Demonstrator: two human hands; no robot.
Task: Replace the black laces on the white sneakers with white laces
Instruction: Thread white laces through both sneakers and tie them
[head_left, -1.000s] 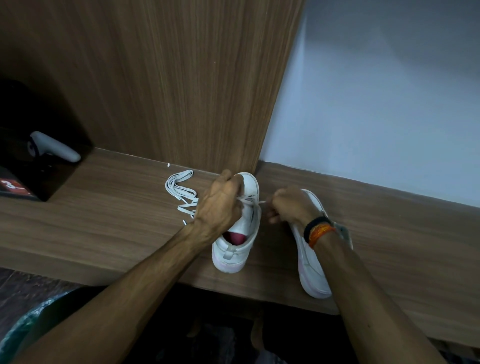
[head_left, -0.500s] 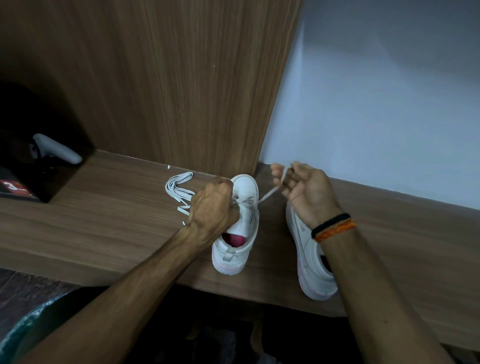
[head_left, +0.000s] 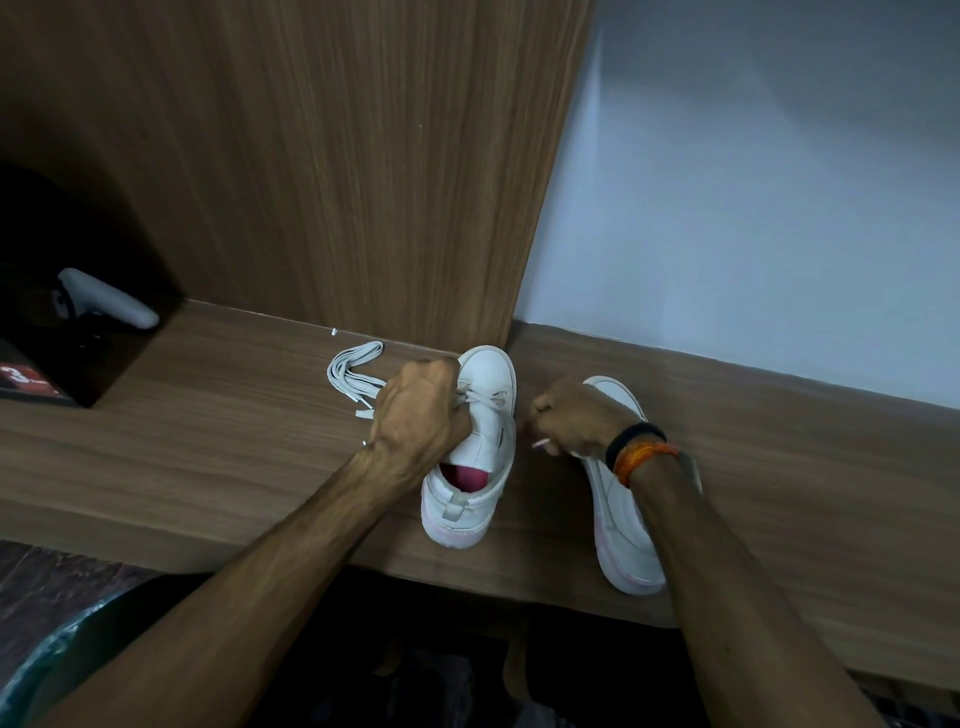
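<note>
Lacing is under way on the near white leather sneaker (head_left: 485, 415), upright on the brown wooden bench (head_left: 208, 441). Left hand (head_left: 421, 415) grips its tongue edge; right hand (head_left: 576, 418) pinches the limp, light flat white lace (head_left: 480, 400), best held near its stiff tip.

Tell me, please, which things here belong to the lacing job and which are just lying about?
Job: left sneaker, right sneaker, white lace being threaded, spare white lace, left hand, right hand.
Lying about: grey controller, dark box.
</note>
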